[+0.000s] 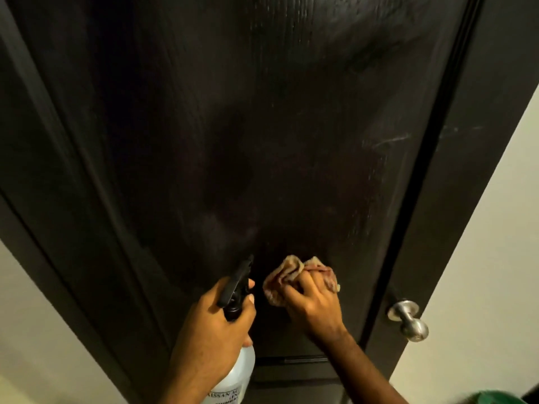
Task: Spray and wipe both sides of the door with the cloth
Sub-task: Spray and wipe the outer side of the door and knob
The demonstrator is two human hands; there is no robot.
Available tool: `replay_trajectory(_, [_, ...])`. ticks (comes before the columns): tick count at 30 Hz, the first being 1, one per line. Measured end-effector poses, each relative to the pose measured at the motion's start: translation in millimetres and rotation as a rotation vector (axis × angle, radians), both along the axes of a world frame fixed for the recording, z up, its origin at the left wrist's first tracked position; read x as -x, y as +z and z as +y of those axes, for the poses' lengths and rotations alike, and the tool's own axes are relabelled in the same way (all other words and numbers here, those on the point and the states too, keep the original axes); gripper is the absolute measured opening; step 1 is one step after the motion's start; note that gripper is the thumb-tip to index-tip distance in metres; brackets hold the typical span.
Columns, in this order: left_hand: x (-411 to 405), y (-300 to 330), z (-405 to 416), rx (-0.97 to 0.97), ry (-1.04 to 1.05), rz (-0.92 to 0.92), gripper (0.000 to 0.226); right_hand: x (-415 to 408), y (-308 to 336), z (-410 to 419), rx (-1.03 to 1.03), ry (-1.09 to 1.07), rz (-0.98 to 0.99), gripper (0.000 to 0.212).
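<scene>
My right hand (313, 301) gripped the bunched cloth (294, 275) against the dark door (262, 126), low near the knob (408, 319). My left hand (210, 325) clutched the spray bottle (236, 371). Smears remained higher up; the other side seemingly remained undone.

The only print to be read is on the white label of the clear spray bottle (236, 383) near the bottom edge, where dark capitals spell something like "AISSAN AL", cut off on both sides, with smaller lines beneath too blurred to read.
</scene>
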State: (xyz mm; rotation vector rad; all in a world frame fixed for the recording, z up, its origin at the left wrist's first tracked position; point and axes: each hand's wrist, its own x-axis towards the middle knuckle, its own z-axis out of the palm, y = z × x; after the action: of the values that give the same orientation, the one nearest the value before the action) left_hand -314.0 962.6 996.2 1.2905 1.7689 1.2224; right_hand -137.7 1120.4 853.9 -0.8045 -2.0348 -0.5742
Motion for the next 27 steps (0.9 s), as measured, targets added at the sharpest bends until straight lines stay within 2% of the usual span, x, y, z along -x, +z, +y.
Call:
replay_trajectory(5, [-11.3,25.1,13.3,-0.113,-0.018,0.040,0.019,-21.7,136.8,20.8,-0.218,-0.086,0.300,0.009])
replay_trajectory(8, [-19.6,37.3,18.7,-0.160,-0.039,0.039,0.020,-43.4,206.2,38.6,-0.314,-0.161,0.631,0.009])
replay_trajectory(10, [-23.7,40.4,21.4,-0.179,-0.046,0.050,0.021,-56.9,233.6,48.8,-0.306,-0.216,0.871,0.010])
replay_trajectory(12, [-25.2,40.3,23.0,-0.200,-0.048,0.039,0.021,-60.8,229.7,53.7,-0.276,-0.234,0.985,0.014])
replay_trajectory(15, [-30.4,40.8,26.5,-0.208,-0.059,0.039,0.020,-57.8,168.7,53.3,-0.231,-0.270,0.944,0.012])
replay_trajectory(18, [-35.3,40.7,29.6,-0.195,-0.075,0.050,0.020,-55.9,81.9,41.5,-0.077,-0.267,0.878,0.014])
replay_trajectory(22, [-47.0,47.5,30.9,-0.181,-0.097,0.074,0.021,-72.9,-22.9,16.4,0.130,-0.244,0.498,0.026])
replay_trajectory(24, [-53.8,51.7,32.5,-0.190,-0.102,0.075,0.021,-87.7,-37.8,11.6,0.166,-0.192,0.366,0.025])
replay_trajectory(27, [-61.2,59.0,38.2,-0.227,-0.104,0.013,0.022,-102.9,-8.8,17.9,0.128,-0.179,0.304,0.022])
